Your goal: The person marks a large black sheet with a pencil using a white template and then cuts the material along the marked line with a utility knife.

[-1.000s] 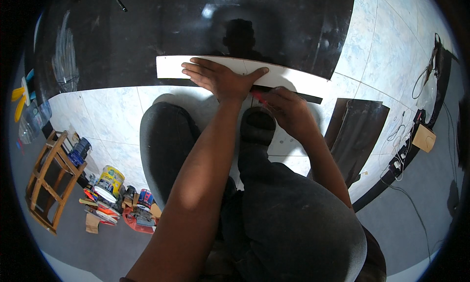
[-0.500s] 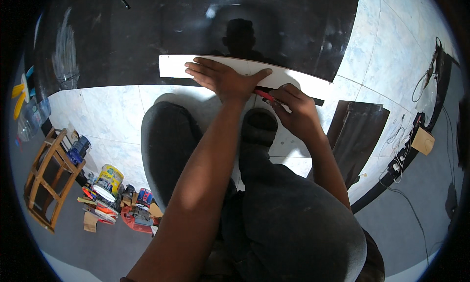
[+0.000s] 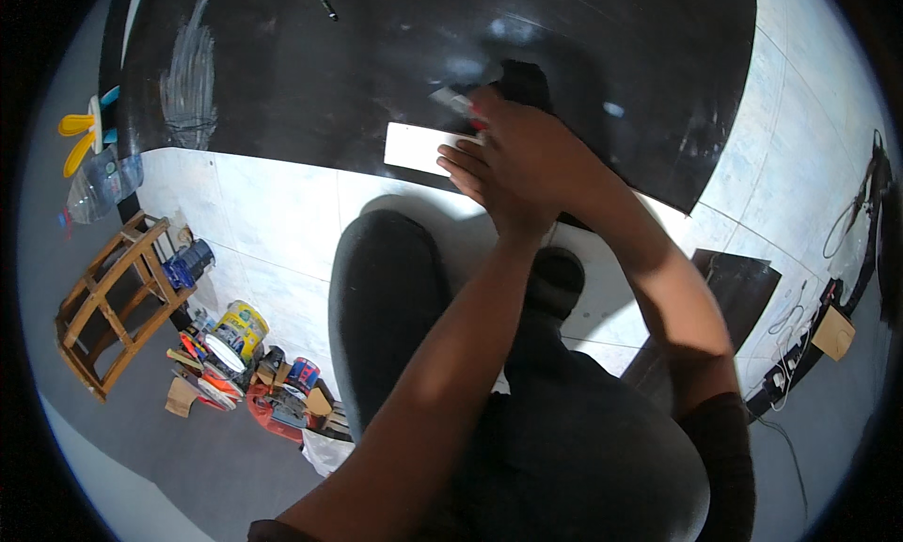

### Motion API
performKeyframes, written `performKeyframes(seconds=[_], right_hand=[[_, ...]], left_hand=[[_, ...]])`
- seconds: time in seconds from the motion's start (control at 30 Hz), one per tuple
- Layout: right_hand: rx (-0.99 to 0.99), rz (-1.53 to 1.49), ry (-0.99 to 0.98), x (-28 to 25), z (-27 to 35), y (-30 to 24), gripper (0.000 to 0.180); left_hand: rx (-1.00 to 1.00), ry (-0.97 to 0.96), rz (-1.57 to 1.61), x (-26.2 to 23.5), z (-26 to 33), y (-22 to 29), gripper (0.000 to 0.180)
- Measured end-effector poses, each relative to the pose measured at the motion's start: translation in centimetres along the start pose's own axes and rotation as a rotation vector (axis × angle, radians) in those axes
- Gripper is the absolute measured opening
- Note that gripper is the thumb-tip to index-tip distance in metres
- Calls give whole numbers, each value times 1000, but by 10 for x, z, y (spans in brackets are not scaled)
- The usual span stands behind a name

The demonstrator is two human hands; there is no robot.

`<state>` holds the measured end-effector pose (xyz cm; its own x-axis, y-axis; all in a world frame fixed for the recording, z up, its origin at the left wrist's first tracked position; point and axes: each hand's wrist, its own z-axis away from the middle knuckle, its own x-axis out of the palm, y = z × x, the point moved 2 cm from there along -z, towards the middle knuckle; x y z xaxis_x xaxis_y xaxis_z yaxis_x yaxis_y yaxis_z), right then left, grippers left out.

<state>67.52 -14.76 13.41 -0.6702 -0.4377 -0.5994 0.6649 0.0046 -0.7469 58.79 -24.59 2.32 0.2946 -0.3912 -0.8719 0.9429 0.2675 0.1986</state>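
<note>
A white strip [image 3: 412, 151] lies along the near edge of a large glossy dark sheet [image 3: 320, 100]. My left hand [image 3: 475, 173] presses on the strip with its fingers stretched out. Crossing over it, my right hand [image 3: 529, 147] is closed around a red-handled tool with a pale flat blade [image 3: 451, 100]; blur leaves its exact kind unclear. The blade is over the dark sheet, past the strip's far edge. My arms cover the right part of the strip and part of the left hand.
Light marbled tiles [image 3: 273, 213] border the sheet. A dark offcut [image 3: 738, 293] lies at right, near a power strip [image 3: 781, 373] with cords. At left are a wooden frame [image 3: 122, 297], a yellow bucket [image 3: 240, 330], a blue can [image 3: 303, 374] and a plastic bottle [image 3: 94, 189].
My right hand has carried the red-handled tool from the strip's near side, up and left across my left hand, to the far side. The whole view has shifted too.
</note>
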Motion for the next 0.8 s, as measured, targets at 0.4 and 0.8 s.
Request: performKeyframes(seconds=[0.4, 0.8], right_hand=[[-193, 380, -33, 96, -67, -26, 25], [-120, 470, -187, 101, -80, -37, 43]], left_hand=[[252, -123, 483, 29, 8, -22, 129], [461, -299, 590, 6, 8, -16, 127]])
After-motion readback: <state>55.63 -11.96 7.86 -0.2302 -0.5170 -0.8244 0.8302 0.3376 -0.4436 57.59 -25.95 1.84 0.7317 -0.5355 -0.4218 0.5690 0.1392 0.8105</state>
